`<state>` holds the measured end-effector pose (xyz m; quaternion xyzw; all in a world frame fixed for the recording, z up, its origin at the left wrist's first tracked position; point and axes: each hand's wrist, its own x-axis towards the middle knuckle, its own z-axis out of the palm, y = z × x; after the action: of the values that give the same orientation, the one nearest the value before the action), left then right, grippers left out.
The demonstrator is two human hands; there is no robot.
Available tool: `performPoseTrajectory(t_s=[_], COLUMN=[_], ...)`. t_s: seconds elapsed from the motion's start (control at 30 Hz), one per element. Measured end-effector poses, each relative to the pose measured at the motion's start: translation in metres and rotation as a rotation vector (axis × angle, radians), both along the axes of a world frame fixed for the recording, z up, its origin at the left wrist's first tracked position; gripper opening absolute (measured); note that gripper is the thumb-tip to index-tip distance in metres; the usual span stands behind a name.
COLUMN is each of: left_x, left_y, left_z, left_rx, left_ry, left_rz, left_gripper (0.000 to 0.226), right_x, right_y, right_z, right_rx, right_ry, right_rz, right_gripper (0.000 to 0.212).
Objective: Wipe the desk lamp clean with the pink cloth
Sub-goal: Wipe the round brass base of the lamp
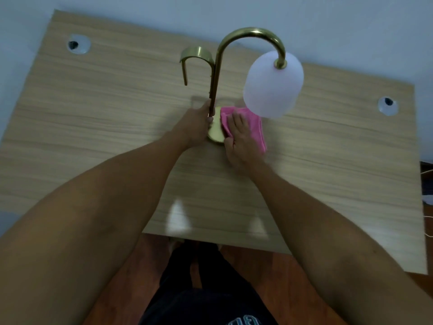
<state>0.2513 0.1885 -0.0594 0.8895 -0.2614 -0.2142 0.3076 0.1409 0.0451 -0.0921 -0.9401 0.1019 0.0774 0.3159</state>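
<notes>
A brass desk lamp (pixel 216 73) stands mid-desk, its curved stem arching right to a white frosted shade (pixel 273 85). A second brass hook curls off to the left of the stem. My left hand (pixel 195 124) grips the lower stem just above the round brass base (pixel 215 134). The pink cloth (pixel 254 123) lies folded over the right half of the base and onto the desk. My right hand (pixel 239 139) presses flat on the cloth, fingers spread. The shade hides the cloth's far corner.
The wooden desk (pixel 117 127) has two round cable holes, one at the far left (pixel 78 44) and one at the right (pixel 387 105). A pale wall runs behind it. Wood floor and my dark trousers show below the desk's near edge.
</notes>
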Motion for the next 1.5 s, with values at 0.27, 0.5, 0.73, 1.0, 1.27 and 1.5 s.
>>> performPoseTrajectory(t_s=[0.27,0.5,0.73,1.0,1.27,1.5], left_x=[0.002,0.009,0.01,0.01,0.011,0.013], left_y=[0.002,0.008,0.023,0.02,0.02,0.021], left_z=[0.004,0.026,0.053,0.061,0.063,0.063], left_rx=[0.016,0.055,-0.143,-0.204,-0.206,-0.174], left_ry=[0.044,0.095,-0.07,-0.038,-0.042,-0.04], left_rz=[-0.03,-0.074,-0.11,-0.095,-0.135,-0.172], left_gripper=[0.019,0.023,0.028,0.021,0.017,0.02], right_x=[-0.034,-0.042,-0.015,-0.007,0.025,0.029], right_y=[0.064,0.03,-0.014,0.066,0.152,0.171], right_z=[-0.014,0.012,0.055,0.005,0.012,0.014], right_rx=[0.099,0.666,0.544,0.075,0.261,0.424], right_ry=[-0.033,-0.121,-0.304,-0.04,-0.055,-0.049], right_rz=[-0.153,-0.33,-0.973,-0.419,-0.837,-0.797], right_gripper=[0.072,0.05,0.039,0.073,0.067,0.058])
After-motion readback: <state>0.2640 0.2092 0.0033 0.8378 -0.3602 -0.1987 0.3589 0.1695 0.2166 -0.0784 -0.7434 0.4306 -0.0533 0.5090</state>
